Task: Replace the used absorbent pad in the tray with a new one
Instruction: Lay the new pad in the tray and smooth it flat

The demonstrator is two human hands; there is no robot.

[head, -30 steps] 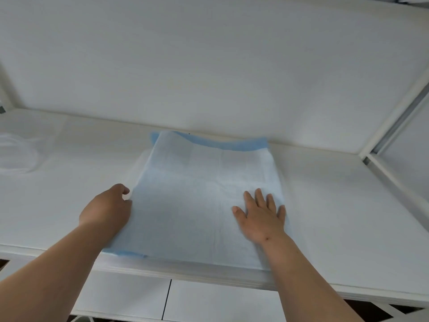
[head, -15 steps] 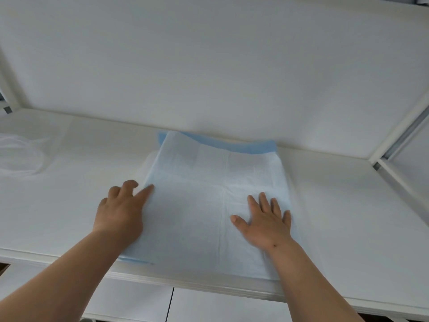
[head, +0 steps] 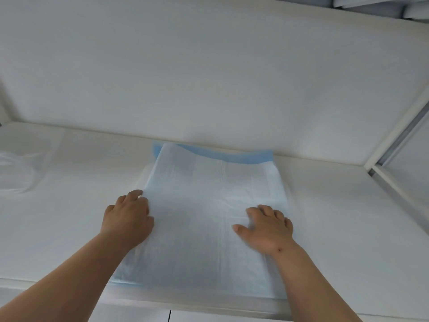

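Observation:
A pale blue-white absorbent pad (head: pixel 199 217) with a blue back edge lies spread on a wide white tray surface (head: pixel 336 228). Its far edge curls up against the white back wall. My left hand (head: pixel 127 219) rests on the pad's left edge, fingers curled over the border. My right hand (head: pixel 267 226) presses palm-down on the pad's right half with fingers spread and slightly bent. The pad's near edge reaches the tray's front lip.
A crumpled clear plastic bag (head: pixel 16 170) lies at the far left of the surface. A white back wall (head: pixel 209 77) rises behind. A white frame post (head: pixel 394 140) and rail bound the right side. White drawer fronts (head: pixel 139 314) show below the front lip.
My left hand opened from a fist at the pad's left edge and moved onto it. My right hand slid a little right, its fingers bending. The view shifted slightly.

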